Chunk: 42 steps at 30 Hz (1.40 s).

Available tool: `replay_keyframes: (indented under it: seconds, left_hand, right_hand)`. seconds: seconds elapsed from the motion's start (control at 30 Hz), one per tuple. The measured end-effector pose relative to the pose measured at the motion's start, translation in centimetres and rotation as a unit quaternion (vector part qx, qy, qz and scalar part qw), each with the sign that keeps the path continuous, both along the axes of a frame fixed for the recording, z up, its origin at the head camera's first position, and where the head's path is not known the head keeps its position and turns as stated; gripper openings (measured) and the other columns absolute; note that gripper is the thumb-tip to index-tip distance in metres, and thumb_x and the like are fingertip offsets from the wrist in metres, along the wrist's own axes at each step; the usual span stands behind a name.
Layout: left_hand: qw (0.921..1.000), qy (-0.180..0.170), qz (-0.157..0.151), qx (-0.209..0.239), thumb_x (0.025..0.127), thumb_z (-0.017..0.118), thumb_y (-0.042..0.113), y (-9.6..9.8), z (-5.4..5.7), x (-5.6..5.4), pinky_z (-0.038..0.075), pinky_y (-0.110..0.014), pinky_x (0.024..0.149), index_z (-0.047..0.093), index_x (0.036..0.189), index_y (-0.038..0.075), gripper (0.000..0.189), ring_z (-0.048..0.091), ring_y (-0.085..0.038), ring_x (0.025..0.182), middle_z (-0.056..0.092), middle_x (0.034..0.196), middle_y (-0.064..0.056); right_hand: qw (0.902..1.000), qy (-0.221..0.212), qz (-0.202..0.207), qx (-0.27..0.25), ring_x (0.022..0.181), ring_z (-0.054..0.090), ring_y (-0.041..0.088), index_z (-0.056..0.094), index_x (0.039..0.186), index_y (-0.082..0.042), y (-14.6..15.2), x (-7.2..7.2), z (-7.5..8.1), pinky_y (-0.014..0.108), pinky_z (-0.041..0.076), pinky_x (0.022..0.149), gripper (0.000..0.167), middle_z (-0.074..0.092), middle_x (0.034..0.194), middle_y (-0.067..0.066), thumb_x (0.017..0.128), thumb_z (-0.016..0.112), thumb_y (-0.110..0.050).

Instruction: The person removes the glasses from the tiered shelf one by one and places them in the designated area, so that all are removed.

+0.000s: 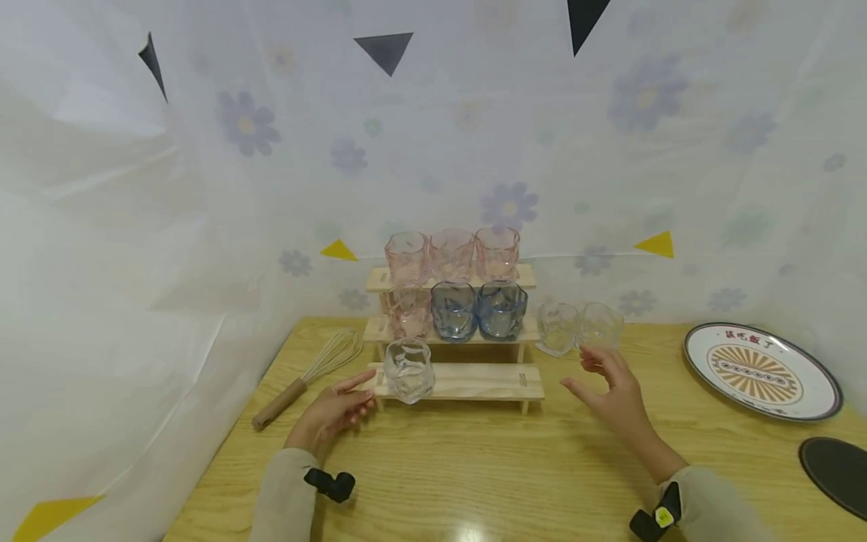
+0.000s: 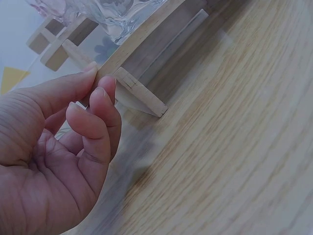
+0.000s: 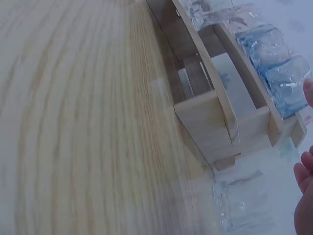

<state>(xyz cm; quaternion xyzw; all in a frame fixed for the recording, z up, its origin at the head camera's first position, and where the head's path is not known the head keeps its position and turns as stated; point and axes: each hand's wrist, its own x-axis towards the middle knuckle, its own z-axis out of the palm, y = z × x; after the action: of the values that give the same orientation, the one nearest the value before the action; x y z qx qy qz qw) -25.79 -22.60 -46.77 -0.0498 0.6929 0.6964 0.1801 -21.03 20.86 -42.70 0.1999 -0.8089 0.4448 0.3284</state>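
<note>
A three-step wooden rack (image 1: 467, 380) stands on the table. My left hand (image 1: 336, 410) pinches the left end of its lowest step; in the left wrist view the thumb lies against the board's end, the fingers curled below it. On that step, beside this hand, sits one clear glass (image 1: 409, 373). My right hand (image 1: 616, 391) is apart from the rack at its right, thumb and fingers spread with nothing between them. Just beyond its fingertips, two clear glasses, one left (image 1: 558, 329) and one right (image 1: 600, 325), stand on the table.
Three pink glasses (image 1: 452, 254) occupy the top step. The middle step carries one pink glass (image 1: 409, 312) and two blue glasses (image 1: 454, 311). A whisk (image 1: 308, 380) lies left of the rack. Far right are a patterned plate (image 1: 762, 369) and a dark round object (image 1: 836, 470).
</note>
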Motion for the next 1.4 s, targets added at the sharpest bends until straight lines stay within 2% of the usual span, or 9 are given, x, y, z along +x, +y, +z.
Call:
replay_keyframes:
  seconds: [0.1,0.33,0.47,0.7,1.1,1.23,1.4]
  left_hand:
    - [1.0,-0.001,0.001,0.0,0.089,0.066,0.012,0.0,0.0,0.0,0.039,-0.019,0.048,0.045,0.142,0.013,0.057,0.054,-0.007,0.06,0.068,0.076,-0.001]
    - [1.0,0.0,0.001,0.0,0.089,0.066,0.013,-0.2,0.2,0.0,0.04,-0.019,0.049,0.045,0.143,0.012,0.058,0.055,-0.007,0.061,0.068,0.076,-0.001]
    - [1.0,0.0,0.002,-0.001,0.089,0.066,0.013,-0.3,0.3,0.1,0.04,-0.02,0.049,0.045,0.143,0.012,0.058,0.054,-0.007,0.061,0.068,0.077,-0.002]
    - [1.0,-0.002,0.003,-0.003,0.09,0.065,0.013,0.0,0.5,0.1,0.039,-0.019,0.049,0.045,0.142,0.014,0.056,0.054,-0.007,0.061,0.068,0.078,-0.002]
    - [0.9999,-0.005,0.009,-0.004,0.09,0.065,0.012,0.2,0.3,0.1,0.039,-0.019,0.048,0.047,0.141,0.014,0.055,0.053,-0.007,0.06,0.068,0.076,-0.001]
    - [0.9999,-0.007,0.01,-0.002,0.089,0.066,0.011,0.2,0.3,0.0,0.039,-0.019,0.048,0.048,0.141,0.014,0.054,0.053,-0.007,0.06,0.068,0.075,-0.001]
    - [1.0,-0.006,0.004,0.003,0.09,0.065,0.011,0.1,0.3,0.1,0.039,-0.019,0.048,0.046,0.142,0.014,0.055,0.053,-0.007,0.06,0.068,0.075,0.0]
  right_hand:
    - [0.9997,0.01,0.021,0.012,0.093,0.051,0.003,0.057,0.115,0.011,-1.5,0.2,0.1,0.011,0.042,0.084,0.059,0.054,0.106,0.01,0.061,0.079,0.018]
    - [0.9978,0.013,0.064,0.002,0.089,0.054,0.032,0.058,0.116,0.01,-5.2,0.2,0.1,0.016,0.044,0.082,0.059,0.056,0.105,0.019,0.061,0.08,0.014]
    - [0.9959,-0.001,0.09,-0.008,0.091,0.054,0.032,0.057,0.117,0.008,-7.2,0.0,0.0,0.021,0.047,0.082,0.059,0.056,0.107,0.019,0.063,0.08,0.011]
    - [0.9911,-0.019,0.13,-0.018,0.094,0.053,0.036,0.055,0.118,0.01,-10.3,-0.5,0.2,0.044,0.05,0.077,0.057,0.054,0.108,0.022,0.066,0.079,0.009]
    - [0.9818,-0.08,0.165,-0.051,0.102,0.053,0.039,0.054,0.124,0.007,-14.0,-1.0,0.5,0.049,0.048,0.082,0.056,0.053,0.114,0.021,0.074,0.078,0.001]
    - [0.9782,-0.083,0.176,-0.072,0.102,0.052,0.04,0.054,0.125,0.006,-14.8,-2.2,-0.7,0.05,0.048,0.083,0.058,0.053,0.115,0.021,0.072,0.079,0.002]
    - [0.9749,-0.102,0.18,-0.083,0.105,0.052,0.037,0.054,0.128,0.0,-15.7,-3.3,-1.8,0.046,0.048,0.087,0.061,0.053,0.118,0.016,0.073,0.081,-0.004]
